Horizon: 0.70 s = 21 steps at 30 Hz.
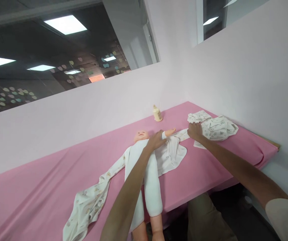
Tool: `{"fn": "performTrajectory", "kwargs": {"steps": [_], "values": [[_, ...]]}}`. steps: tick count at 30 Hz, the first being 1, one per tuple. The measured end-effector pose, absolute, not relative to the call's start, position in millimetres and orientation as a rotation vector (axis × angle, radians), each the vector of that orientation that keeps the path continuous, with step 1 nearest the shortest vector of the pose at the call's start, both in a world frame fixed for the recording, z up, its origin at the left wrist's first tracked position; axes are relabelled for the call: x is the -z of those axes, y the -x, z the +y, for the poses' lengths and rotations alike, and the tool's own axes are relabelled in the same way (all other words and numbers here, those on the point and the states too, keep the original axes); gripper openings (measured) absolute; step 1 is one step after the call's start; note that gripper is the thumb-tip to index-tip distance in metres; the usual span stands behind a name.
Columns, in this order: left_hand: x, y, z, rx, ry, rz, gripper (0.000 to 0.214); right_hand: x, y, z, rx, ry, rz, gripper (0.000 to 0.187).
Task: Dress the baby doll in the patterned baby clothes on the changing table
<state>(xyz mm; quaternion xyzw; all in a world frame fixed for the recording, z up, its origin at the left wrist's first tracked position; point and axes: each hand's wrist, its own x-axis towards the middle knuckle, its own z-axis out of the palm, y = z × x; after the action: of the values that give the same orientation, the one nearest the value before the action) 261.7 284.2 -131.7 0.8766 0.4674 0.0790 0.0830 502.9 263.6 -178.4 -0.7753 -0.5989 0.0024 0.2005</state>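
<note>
A baby doll (152, 187) with a white cloth body lies on its back, its legs toward me. My left hand (157, 140) is closed round the doll's upper arm near the shoulder; the doll's forearm (170, 132) sticks out past my fingers. Beneath the doll is a white printed baby garment (172, 155), spread to both sides, with one part (91, 202) trailing to the lower left. My right hand (194, 131) makes a fist on the end of the garment's sleeve (182, 134), which is stretched to the right.
A pink cloth (83, 160) covers the table. Against the white wall stands a baby bottle (157, 113) with cream-coloured contents. More printed baby clothes (220, 128) lie bunched beyond my right hand. The table's near edge runs in front of my legs.
</note>
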Motion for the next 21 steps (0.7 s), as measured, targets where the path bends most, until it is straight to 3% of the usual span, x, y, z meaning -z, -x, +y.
{"fn": "performTrajectory", "kwargs": {"steps": [5,10,15,21], "values": [[131,-264,279,-0.376,-2.57,1.287,0.042,177,-446,271,-0.163,1.893,-1.922,0.032],[133,-265,277,-0.419,-2.587,1.269,0.042,185,-391,283,-0.401,1.855,-1.905,0.052],[138,-265,280,-0.418,-2.639,1.338,0.047,190,-384,285,-0.554,1.862,-1.724,0.028],[144,-266,282,-0.381,-2.667,1.314,0.043,189,-427,282,-0.769,1.702,-1.364,0.012]]}}
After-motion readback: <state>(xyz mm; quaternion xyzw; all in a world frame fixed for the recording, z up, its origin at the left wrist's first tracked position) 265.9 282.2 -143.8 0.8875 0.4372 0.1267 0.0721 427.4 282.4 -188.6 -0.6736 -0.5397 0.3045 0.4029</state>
